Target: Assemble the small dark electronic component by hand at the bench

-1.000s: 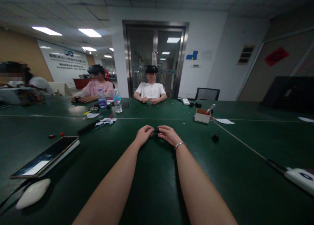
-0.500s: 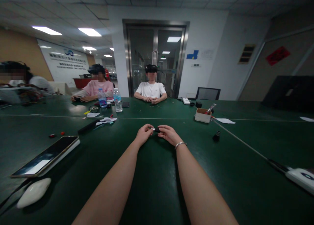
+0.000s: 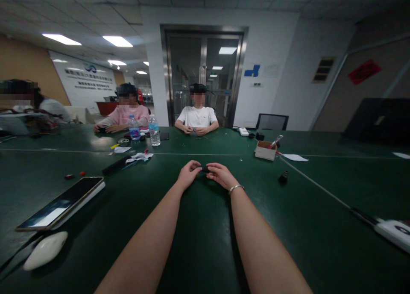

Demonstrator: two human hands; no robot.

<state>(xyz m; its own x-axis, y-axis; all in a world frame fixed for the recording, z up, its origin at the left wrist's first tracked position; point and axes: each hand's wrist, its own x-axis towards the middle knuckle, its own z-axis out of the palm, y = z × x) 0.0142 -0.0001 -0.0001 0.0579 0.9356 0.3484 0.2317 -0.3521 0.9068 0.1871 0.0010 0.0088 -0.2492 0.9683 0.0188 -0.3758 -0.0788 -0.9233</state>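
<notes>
Over the green table, my two hands meet around a small, short black stick-shaped thing (image 3: 204,169) with a light end, too small to name surely. My left hand (image 3: 187,175) pinches its left end between thumb and fingertips. Its right end is held in the fingers of my right hand (image 3: 221,175), which has a silver bracelet at the wrist. My fingertips hide part of the black piece. To the right of my hands, apart from them, a small black object (image 3: 283,177) stands on the table.
At the left lie a phone (image 3: 62,204) on a white box and a white mouse (image 3: 46,250). Farther back stand water bottles (image 3: 154,131) and an open small box (image 3: 265,152). A white power strip (image 3: 392,232) and cable lie right. Several people sit across the table.
My hands stay almost in place; the light end of the black piece shows less than before. Across the table, the hands of the person in white have moved slightly apart.
</notes>
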